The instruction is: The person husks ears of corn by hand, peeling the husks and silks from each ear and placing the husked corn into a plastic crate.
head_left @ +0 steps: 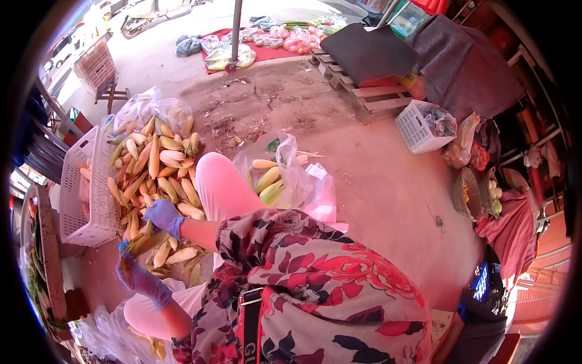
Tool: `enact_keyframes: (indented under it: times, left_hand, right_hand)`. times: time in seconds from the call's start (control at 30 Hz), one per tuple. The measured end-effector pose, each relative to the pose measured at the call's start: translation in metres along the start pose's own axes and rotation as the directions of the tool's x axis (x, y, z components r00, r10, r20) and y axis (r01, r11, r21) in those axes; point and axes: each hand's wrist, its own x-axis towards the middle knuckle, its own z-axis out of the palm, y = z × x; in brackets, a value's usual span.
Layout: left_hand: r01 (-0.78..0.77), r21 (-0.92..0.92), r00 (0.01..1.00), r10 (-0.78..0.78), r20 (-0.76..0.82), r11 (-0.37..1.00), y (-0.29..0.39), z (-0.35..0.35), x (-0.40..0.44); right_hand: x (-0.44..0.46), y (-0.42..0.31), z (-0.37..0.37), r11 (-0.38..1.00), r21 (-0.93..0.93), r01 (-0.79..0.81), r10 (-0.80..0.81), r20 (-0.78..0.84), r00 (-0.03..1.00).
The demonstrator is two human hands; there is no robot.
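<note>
Between my two gloved hands is an ear of corn (143, 241) with greenish-brown husk on it. My right hand (162, 217), in a blue-purple glove, is closed on its upper end. Lower down, my left hand (140, 278), gloved the same way, has its fingers closed at the husk on the other end; the fingertips are partly hidden. A big pile of corn ears (163, 155), many still in pale husks, lies on the ground beyond the hands. Near my knee stands an open clear plastic bag (291, 191) with several greener ears in it.
A white plastic crate (76, 209) borders the pile at left. Bagged produce lies on a red cloth (270, 56) behind a metal pole (236, 33). To the right are a wooden pallet (376, 100), a white basket (415, 130) and a woven basket (467, 194). Crumpled plastic bags (112, 337) lie below my left arm.
</note>
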Motion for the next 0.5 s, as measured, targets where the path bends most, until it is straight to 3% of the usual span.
enact_keyframes:
  times: [0.03,0.07,0.1,0.17,0.2,0.23,0.27,0.3,0.33,0.37,0.43,0.47,0.5]
  left_hand:
    - [0.11,-0.144,0.994,-0.112,-0.006,0.983,0.0,0.0,0.003]
    - [0.215,-0.279,0.975,-0.221,0.013,0.936,0.002,0.003,0.008]
    - [0.314,-0.402,0.945,-0.325,0.041,0.86,0.003,0.004,0.012]
    - [0.468,-0.579,0.878,-0.429,0.215,0.668,-0.016,0.008,0.023]
    - [0.544,-0.654,0.811,-0.53,0.248,0.526,-0.025,0.012,0.026]
    - [0.537,-0.724,0.798,-0.538,0.272,0.432,-0.038,0.016,0.029]
    - [0.527,-0.774,0.801,-0.511,0.313,0.351,-0.042,0.019,0.034]
    - [0.48,-0.837,0.796,-0.53,0.292,0.261,-0.056,0.022,0.041]
    - [0.477,-0.841,0.755,-0.609,0.243,0.256,-0.078,0.021,0.052]
    - [0.467,-0.799,0.75,-0.649,0.131,0.378,-0.078,0.024,0.062]
    - [0.468,-0.832,0.635,-0.768,0.082,0.298,-0.065,0.016,0.086]
    - [0.399,-0.9,0.77,-0.597,0.225,0.177,-0.119,0.001,0.091]
    - [0.351,-0.919,0.653,-0.75,0.102,0.18,-0.093,-0.001,0.103]
  right_hand:
    - [0.011,0.002,0.0,0.976,0.217,-0.02,-0.002,0.1,0.995]
    - [-0.009,-0.037,-0.008,0.978,0.207,-0.017,-0.021,0.177,0.984]
    - [-0.014,-0.04,-0.006,0.941,0.192,0.277,-0.315,0.204,0.927]
    - [-0.03,-0.046,0.008,0.84,0.173,0.514,-0.541,0.312,0.781]
    - [-0.035,-0.044,0.013,0.806,0.123,0.579,-0.579,0.371,0.726]
    - [-0.042,-0.038,0.018,0.892,0.441,0.1,-0.341,0.509,0.79]
    - [-0.048,-0.042,0.017,0.88,0.474,-0.034,-0.257,0.535,0.805]
    - [-0.048,-0.042,0.017,0.908,0.418,0.031,-0.243,0.463,0.852]
    - [-0.055,-0.054,0.017,0.937,0.348,0.011,-0.187,0.476,0.859]
    - [-0.055,-0.047,0.02,0.922,0.385,-0.039,-0.18,0.514,0.839]
    - [-0.07,-0.056,0.021,0.94,0.331,-0.083,-0.131,0.574,0.809]
    - [-0.087,-0.072,0.018,0.968,0.247,-0.037,-0.107,0.545,0.832]
    - [-0.089,-0.07,0.016,0.956,0.29,-0.046,-0.129,0.555,0.822]
